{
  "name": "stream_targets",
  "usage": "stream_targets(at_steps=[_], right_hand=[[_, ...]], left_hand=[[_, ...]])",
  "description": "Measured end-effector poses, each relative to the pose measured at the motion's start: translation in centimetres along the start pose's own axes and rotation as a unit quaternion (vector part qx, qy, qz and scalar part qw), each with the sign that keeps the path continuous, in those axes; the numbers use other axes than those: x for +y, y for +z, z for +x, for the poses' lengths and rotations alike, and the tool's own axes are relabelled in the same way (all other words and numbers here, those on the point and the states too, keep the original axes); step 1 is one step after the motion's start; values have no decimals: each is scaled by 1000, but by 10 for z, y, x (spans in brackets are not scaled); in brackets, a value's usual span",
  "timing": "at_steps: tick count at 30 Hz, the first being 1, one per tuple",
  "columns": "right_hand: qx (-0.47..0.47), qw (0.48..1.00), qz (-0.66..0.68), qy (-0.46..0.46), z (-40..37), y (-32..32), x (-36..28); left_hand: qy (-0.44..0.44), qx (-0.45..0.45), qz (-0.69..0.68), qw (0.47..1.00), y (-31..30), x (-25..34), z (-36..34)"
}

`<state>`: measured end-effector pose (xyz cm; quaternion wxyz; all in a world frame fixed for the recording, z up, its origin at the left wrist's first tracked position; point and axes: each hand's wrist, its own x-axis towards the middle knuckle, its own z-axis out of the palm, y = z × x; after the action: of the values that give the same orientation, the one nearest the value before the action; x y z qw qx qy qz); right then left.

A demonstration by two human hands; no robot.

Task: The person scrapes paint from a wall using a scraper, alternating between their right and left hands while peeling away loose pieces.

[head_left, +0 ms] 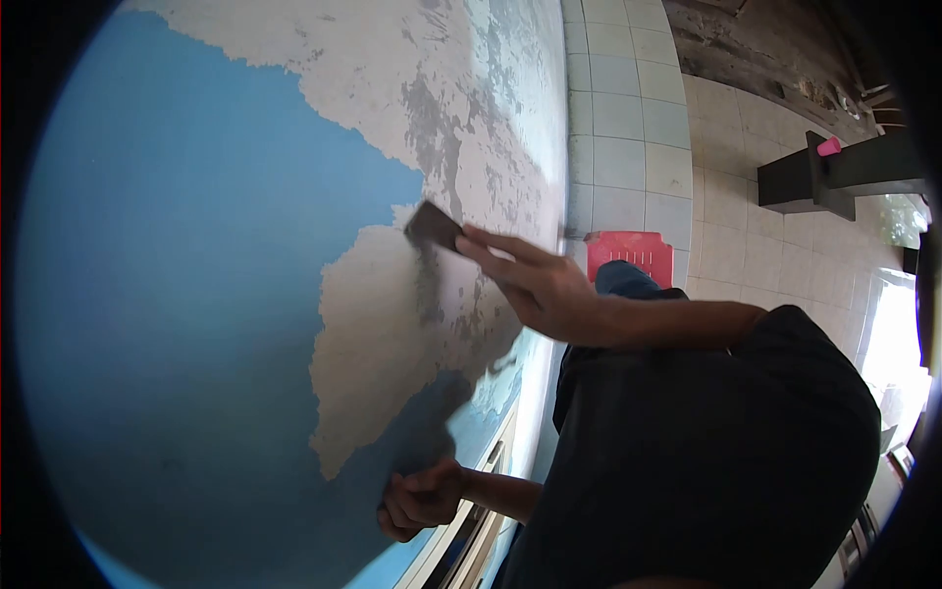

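My right hand grips a dark, flat rectangular scraper between thumb and fingers, its blade against the wall near the ragged edge of the blue paint. Around the blade, a pale, patchy bare wall surface shows where there is no blue. Lower in the view, my left hand is curled closed against the shaded blue part of the wall. Whatever its fingers may hold is hidden.
A red plastic stool stands on the floor close to my legs. Pale tiles run along the wall's foot. A white-framed opening lies beside my left hand. A dark bench-like piece with a pink cup stands farther off.
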<state>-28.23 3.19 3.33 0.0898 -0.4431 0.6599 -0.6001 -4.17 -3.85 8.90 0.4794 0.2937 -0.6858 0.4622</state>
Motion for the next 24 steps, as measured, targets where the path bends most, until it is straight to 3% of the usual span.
stream_targets(at_steps=[24], right_hand=[[-24, 998, 63, -15, -12, 7, -8]], left_hand=[[4, 5, -11, 1000, -1, -1, 0]])
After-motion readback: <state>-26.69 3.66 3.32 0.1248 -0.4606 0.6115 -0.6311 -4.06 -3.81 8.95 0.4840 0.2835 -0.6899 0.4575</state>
